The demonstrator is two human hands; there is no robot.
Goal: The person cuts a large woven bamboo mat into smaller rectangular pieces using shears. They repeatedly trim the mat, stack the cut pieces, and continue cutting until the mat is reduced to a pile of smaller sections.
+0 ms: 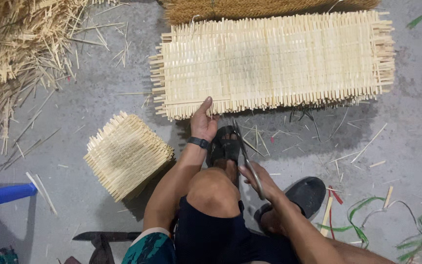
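Bamboo mat (274, 61) pinned by the left hand (202, 122), right hand (257, 178) gripping scissors (247, 159), whose blades could nick the nearby thumb or sandalled foot (224, 146).

I see bare forearms, a dark watch (199, 143) on my left wrist, dark shorts (216, 230), a teal patterned shirt hem (150, 249), and black sandals (223, 144) on both feet.
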